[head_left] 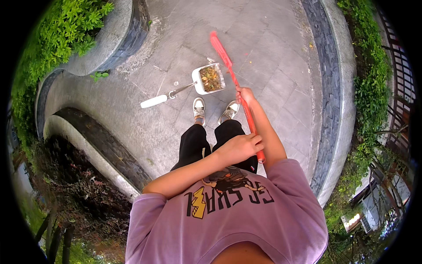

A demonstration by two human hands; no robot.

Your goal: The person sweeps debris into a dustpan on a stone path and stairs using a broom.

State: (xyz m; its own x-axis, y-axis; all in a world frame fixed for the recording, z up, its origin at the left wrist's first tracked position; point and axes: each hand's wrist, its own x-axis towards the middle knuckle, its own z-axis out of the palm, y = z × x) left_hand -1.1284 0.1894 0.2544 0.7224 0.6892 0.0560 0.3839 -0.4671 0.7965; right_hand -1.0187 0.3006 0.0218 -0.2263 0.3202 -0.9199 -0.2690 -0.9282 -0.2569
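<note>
Both of my hands grip a red broom (228, 66). My left hand (239, 147) is closed around the top of its handle near my waist. My right hand (244, 94) holds the handle lower down, arm stretched forward. The broom's red head rests on the grey stone paving just beyond a white dustpan (210, 79) filled with dry leaves. The dustpan lies on the ground in front of my shoes, its long handle with a white grip (154, 101) pointing left.
A curved stone planter edge (118, 31) with green plants stands at the upper left. A low dark stone curb (105, 145) bends along the left. Another stone border (338, 88) with shrubs and a dark fence runs down the right.
</note>
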